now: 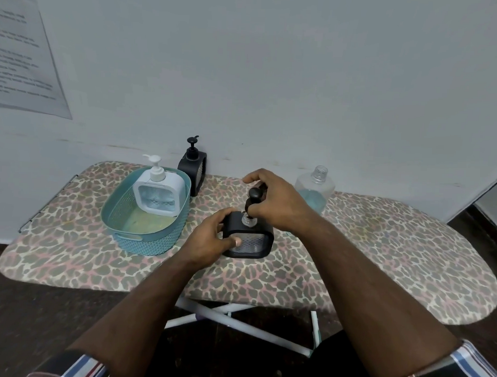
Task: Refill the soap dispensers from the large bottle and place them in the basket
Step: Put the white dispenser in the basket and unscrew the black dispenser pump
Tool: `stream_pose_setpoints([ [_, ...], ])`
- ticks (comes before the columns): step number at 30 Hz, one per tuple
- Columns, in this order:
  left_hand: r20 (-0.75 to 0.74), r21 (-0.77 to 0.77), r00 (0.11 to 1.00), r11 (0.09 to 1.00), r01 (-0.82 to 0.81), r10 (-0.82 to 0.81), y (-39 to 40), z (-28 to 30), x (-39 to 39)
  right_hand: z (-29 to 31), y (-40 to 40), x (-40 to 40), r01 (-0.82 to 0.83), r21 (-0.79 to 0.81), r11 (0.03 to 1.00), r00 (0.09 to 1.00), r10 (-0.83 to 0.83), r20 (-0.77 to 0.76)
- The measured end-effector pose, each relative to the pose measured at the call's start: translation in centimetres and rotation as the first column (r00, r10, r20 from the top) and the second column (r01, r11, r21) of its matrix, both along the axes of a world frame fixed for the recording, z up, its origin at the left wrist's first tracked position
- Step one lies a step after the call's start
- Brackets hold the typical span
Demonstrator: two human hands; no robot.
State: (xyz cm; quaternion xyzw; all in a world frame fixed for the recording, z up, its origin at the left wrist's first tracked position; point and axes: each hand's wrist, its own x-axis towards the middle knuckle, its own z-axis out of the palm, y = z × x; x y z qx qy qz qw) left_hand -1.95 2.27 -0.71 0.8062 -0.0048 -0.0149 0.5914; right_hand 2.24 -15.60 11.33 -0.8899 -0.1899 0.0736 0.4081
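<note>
Hands (pixel 212 235) gripping dispenser (pixel 248 239), pump (pixel 255 195).

The ironing board (pixel 380 249) wears a leopard-print cover in tan, grey and pink. The basket (pixel 144 241) is teal with a woven texture. In it stands a white soap dispenser (pixel 159 193). Two black soap dispensers: one (pixel 193 169) at the far edge, one (pixel 248 239) mid-board. The large bottle (pixel 315 190) is clear, holding blue liquid. Striped sleeves (pixel 472 365) show blue, red and white.

Bare forearms, short sleeves (pixel 472 368) striped in white, blue, red and black at both lower corners
</note>
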Motion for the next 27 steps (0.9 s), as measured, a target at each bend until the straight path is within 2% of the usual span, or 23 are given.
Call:
stream_pose_setpoints([
  [7, -0.014, -0.006, 1.0, 1.0, -0.013, 0.012, 0.0, 0.0, -0.1, 2.5, -2.4, 0.2, 0.063, 0.179, 0.982, 0.994, -0.078, 0.078],
  [13, -0.012, -0.002, 1.0, 1.0, -0.02, 0.02, -0.2, 0.4, -0.3, 3.1, -5.1, -0.3, 0.104, 0.289, 0.952, 0.989, -0.129, 0.067],
  [18, -0.022, -0.027, 1.0, 0.999, -0.019, 0.018, -0.2, 0.5, -0.4, 2.1, -7.2, -0.2, 0.229, 0.445, 0.866, 0.962, -0.272, 0.035],
  [23, -0.035, -0.052, 0.999, 0.998, -0.028, 0.026, -0.4, 0.5, -0.4, -3.0, -7.6, -1.1, 0.375, 0.393, 0.84, 0.907, -0.42, 0.031],
  [27, -0.028, -0.053, 0.999, 0.998, -0.032, 0.03, -0.5, 0.4, -0.5, -8.5, -6.8, -2.5, 0.368, 0.272, 0.889, 0.895, -0.418, 0.153],
])
